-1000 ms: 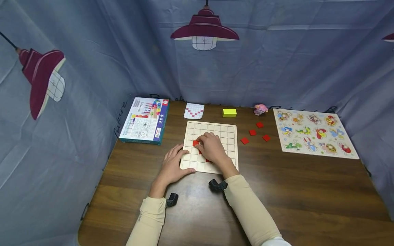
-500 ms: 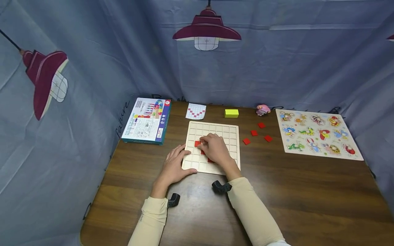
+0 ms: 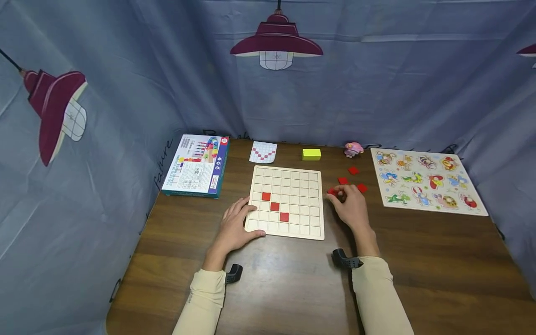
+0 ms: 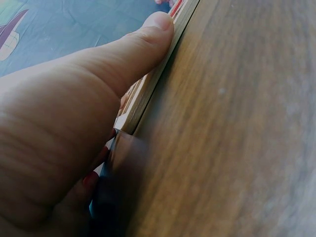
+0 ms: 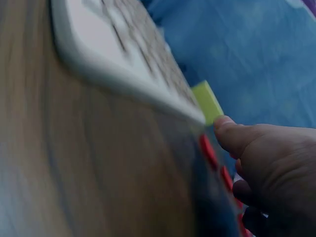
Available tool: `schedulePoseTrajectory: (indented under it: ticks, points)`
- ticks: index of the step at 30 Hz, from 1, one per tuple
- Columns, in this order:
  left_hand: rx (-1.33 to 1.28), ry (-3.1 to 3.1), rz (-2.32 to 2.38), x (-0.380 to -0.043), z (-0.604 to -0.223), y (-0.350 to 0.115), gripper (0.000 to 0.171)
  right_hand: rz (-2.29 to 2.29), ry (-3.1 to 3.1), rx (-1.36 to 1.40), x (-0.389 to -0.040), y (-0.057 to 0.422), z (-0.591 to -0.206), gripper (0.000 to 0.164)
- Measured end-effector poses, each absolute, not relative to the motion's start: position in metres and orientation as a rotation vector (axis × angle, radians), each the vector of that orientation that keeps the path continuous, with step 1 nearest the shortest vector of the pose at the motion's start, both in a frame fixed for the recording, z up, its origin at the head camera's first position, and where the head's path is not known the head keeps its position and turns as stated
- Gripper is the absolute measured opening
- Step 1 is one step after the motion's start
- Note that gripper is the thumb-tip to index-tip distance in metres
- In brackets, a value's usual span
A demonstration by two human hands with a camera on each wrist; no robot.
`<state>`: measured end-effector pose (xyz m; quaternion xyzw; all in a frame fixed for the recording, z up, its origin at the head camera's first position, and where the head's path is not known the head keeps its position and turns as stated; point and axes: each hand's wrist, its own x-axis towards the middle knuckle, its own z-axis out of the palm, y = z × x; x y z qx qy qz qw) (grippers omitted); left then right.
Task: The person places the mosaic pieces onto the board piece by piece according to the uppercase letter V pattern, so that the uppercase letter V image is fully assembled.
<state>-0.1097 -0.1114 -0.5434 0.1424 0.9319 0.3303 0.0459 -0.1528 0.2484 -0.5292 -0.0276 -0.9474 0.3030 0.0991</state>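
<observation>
A pale wooden grid board (image 3: pixel 303 195) lies on the table. Three red square tiles sit in its cells on a diagonal: an upper left tile (image 3: pixel 265 197), a middle tile (image 3: pixel 274 206) and a lower right tile (image 3: pixel 284 217). My left hand (image 3: pixel 235 228) rests at the board's lower left corner, fingers spread; in the left wrist view its thumb (image 4: pixel 148 42) touches the front edge. Right of the board, my right hand (image 3: pixel 353 208) has thumb and forefinger around a loose red tile (image 3: pixel 332 191); I see no firm pinch. The right wrist view is blurred.
More loose red tiles (image 3: pixel 353 170) lie beyond my right hand. Behind the board are a pattern card (image 3: pixel 263 152), a yellow block (image 3: pixel 311 154) and a pink toy (image 3: pixel 353 149). A boxed set (image 3: pixel 196 165) stands left, an insect puzzle (image 3: pixel 427 181) right.
My right hand has left the tile at the board's upper left and moved right to the loose tiles. All three placed tiles now show fully. My left hand stays put.
</observation>
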Motion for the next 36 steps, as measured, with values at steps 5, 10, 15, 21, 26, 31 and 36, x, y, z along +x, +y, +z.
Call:
schedulePoseTrajectory:
  ticks: [5,10,15,21,26,31,36]
  points:
    - [0.423,2.838,1.004,-0.109,-0.541,-0.112,0.078,0.854,-2.868,-0.161,-0.155,0.265,-0.539,0.044]
    - [0.422,2.831,0.999,-0.11,-0.54,-0.112,0.079,0.83,-2.87,-0.105,-0.157,0.266,-0.544,0.036]
    - [0.427,2.825,0.984,-0.111,-0.542,-0.111,0.078,0.895,-2.847,-0.041,-0.15,0.271,-0.55,0.041]
    - [0.424,2.845,0.994,-0.11,-0.543,-0.113,0.078,0.912,-2.834,-0.041,-0.149,0.266,-0.549,0.035]
    - [0.433,2.85,0.999,-0.111,-0.545,-0.112,0.079,0.913,-2.822,-0.016,-0.146,0.27,-0.549,0.031]
    - [0.442,2.851,1.002,-0.111,-0.544,-0.111,0.079,0.892,-2.825,0.012,-0.145,0.271,-0.55,0.032]
    - [0.445,2.861,1.007,-0.111,-0.544,-0.112,0.078,0.854,-2.812,0.046,-0.146,0.269,-0.553,0.027]
